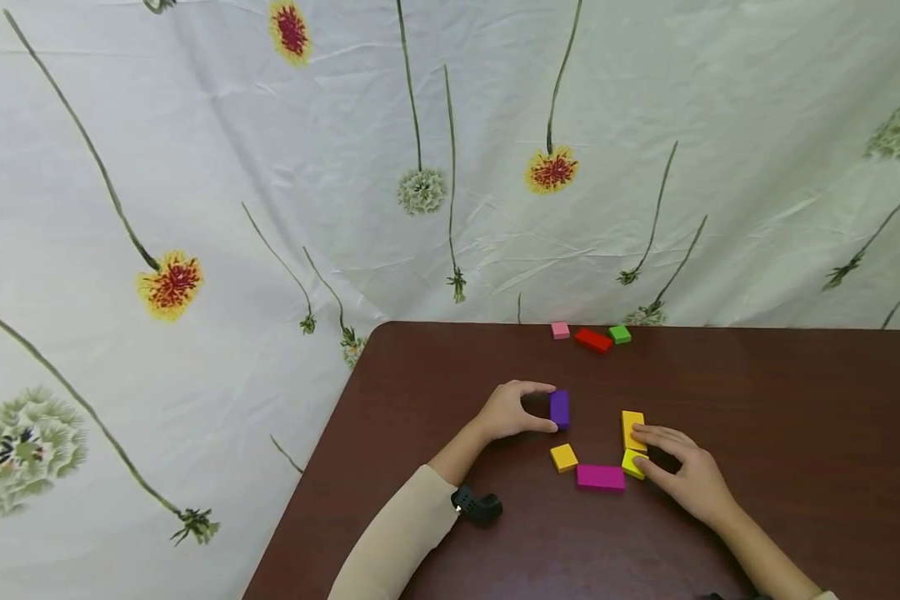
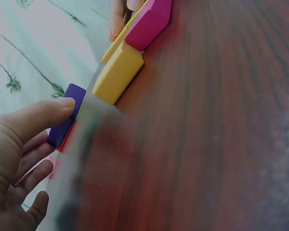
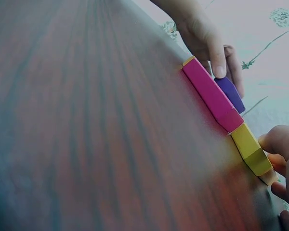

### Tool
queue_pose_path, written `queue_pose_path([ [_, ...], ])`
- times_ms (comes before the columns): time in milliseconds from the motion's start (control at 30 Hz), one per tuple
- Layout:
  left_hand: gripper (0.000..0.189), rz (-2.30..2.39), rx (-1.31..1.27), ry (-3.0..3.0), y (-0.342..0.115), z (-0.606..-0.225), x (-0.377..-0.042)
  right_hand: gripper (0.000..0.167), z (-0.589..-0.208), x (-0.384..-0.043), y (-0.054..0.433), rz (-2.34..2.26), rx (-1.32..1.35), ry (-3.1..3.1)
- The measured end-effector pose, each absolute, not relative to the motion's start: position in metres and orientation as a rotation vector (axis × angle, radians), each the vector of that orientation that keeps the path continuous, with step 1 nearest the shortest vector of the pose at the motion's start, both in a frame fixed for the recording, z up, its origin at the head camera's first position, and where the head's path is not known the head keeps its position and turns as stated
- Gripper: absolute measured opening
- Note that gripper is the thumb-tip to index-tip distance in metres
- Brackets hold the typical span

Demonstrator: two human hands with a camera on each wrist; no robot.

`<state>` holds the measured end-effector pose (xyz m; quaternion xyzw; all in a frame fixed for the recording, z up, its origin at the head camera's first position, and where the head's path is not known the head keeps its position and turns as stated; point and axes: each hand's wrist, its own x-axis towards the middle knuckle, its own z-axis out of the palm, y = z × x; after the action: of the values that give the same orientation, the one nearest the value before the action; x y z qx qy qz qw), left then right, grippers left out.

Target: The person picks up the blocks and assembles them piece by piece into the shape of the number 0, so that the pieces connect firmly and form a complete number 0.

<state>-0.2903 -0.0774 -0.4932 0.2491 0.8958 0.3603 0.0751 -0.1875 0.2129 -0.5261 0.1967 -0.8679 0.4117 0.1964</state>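
Left grip (image 1: 507,414) around purple block (image 1: 560,409), right grip (image 1: 687,475) wide against yellow blocks (image 1: 630,463), brown tabletop (image 1: 810,417), flowered cloth (image 1: 330,117) behind.

Flowered white cloth (image 1: 330,108) behind brown table (image 1: 810,408)

Left sleeve (image 1: 401,533): cream, plain, cuff on forearm. Black strap (image 1: 462,500) at cuff; curved black piece (image 1: 487,510) projects from it. Right sleeve (image 1: 825,595): only a pale edge visible.

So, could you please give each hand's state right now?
Left hand: holding the purple block.
Right hand: touching the yellow block; grip cannot be told.
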Motion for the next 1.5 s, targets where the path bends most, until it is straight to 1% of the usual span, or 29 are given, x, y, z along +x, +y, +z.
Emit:
queue_pose_path([
  [400, 0.059, 1.073, 0.769, 2.7, -0.079, -0.497, -0.28, 0.034, -0.527, -0.19, 0.213, 1.133, 0.55, -2.458],
  [967, 0.061, 1.068, 0.851, 2.668, -0.082, -0.502, -0.276, 0.034, -0.526, -0.187, 0.213, 1.151, 0.529, -2.458],
  [1167, 0.06, 1.086, 0.843, 2.624, -0.086, -0.502, -0.275, 0.034, -0.526, -0.187, 0.212, 1.162, 0.543, -2.452],
  [1500, 0.055, 1.118, 0.841, 2.585, -0.088, -0.502, -0.276, 0.034, -0.526, -0.187, 0.214, 1.144, 0.537, -2.454],
])
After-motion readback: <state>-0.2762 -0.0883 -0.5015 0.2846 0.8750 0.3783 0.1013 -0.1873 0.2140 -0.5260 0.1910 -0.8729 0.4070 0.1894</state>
